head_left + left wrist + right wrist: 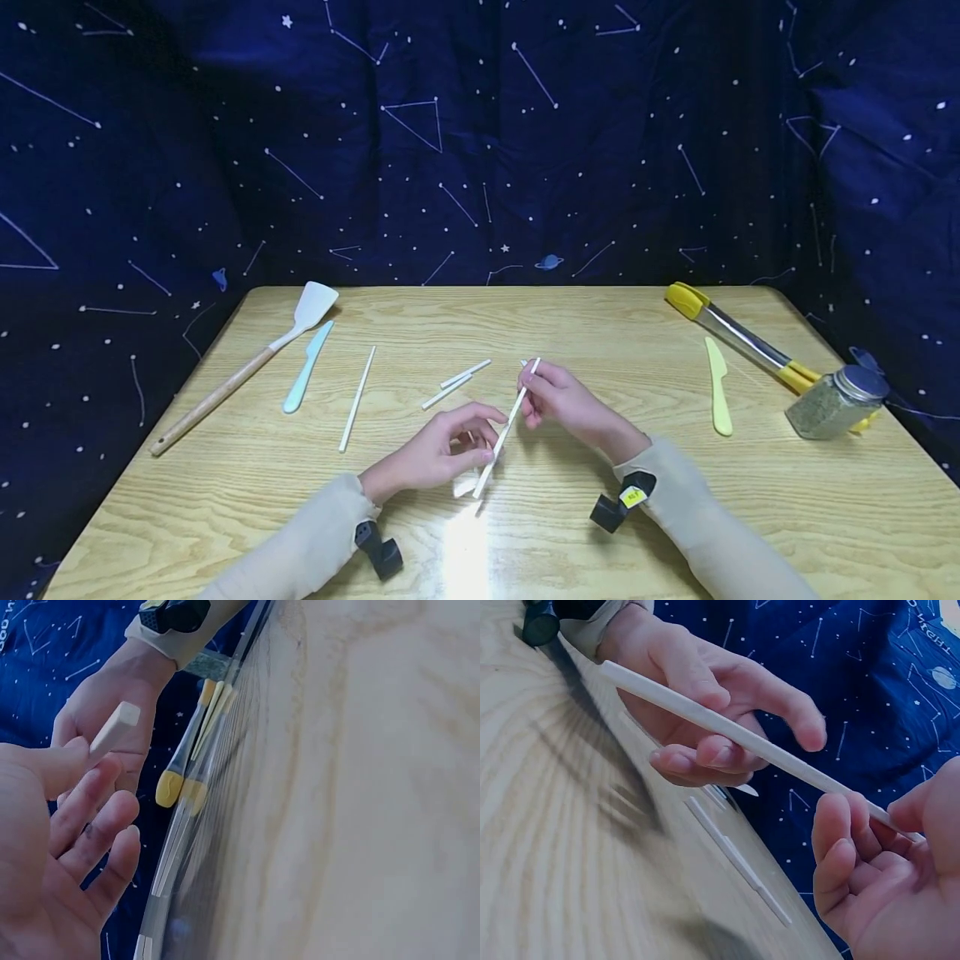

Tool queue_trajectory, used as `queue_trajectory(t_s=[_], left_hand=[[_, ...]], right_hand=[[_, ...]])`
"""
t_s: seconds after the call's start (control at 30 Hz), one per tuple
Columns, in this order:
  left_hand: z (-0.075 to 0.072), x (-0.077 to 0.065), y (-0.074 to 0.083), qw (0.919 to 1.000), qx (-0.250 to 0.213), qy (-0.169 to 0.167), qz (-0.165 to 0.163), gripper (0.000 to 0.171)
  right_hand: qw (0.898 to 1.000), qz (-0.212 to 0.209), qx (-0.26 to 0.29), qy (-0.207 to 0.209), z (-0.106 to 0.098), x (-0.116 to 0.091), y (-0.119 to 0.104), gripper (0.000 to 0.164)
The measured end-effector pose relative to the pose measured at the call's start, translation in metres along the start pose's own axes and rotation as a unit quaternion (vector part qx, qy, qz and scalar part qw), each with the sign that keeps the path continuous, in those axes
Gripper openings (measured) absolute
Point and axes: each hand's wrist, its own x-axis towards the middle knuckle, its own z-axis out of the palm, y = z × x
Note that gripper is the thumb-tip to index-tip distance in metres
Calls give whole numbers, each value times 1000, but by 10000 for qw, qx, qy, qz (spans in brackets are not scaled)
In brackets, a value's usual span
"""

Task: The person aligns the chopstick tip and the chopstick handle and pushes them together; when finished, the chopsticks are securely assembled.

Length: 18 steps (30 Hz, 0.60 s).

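A long white chopstick [508, 425] with squared sides slants in the air between my two hands. My left hand [442, 450] pinches its thicker lower part, thumb on one side and fingertips on the other, and the blunt square end sticks out past them. Near the thinner upper end, my right hand [555, 400] grips it between thumb and forefinger, its other fingers curled in. Two shorter white sticks [447, 392] lie side by side just beyond my left hand. Further left rests another long white chopstick [357, 400].
On the left lie a light blue knife [307, 368] and a white spatula [262, 354] with a wooden handle. A yellow knife [719, 387], yellow-tipped tongs [746, 337] and a lidded jar [828, 408] are on the right. A starry dark blue cloth [480, 167] hangs behind the table.
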Motion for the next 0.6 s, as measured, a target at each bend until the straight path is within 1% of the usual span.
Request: queue_trajectory(t_s=[0.17,0.27,0.43,0.6], left_hand=[[1,0,2,9997,68,-132,175,47],[2,0,4,9995,120,-165,222,51],[3,0,3,9995,218,-135,181,57],[3,0,2,9996,256,-90,113,56]], right_hand=[[9994,-120,-286,-149,5,1,3,32],[9988,-237,-386,-209,8,1,4,33],[9979,-357,-477,-269,10,1,5,32],[9980,-341,-475,-242,12,1,3,33]])
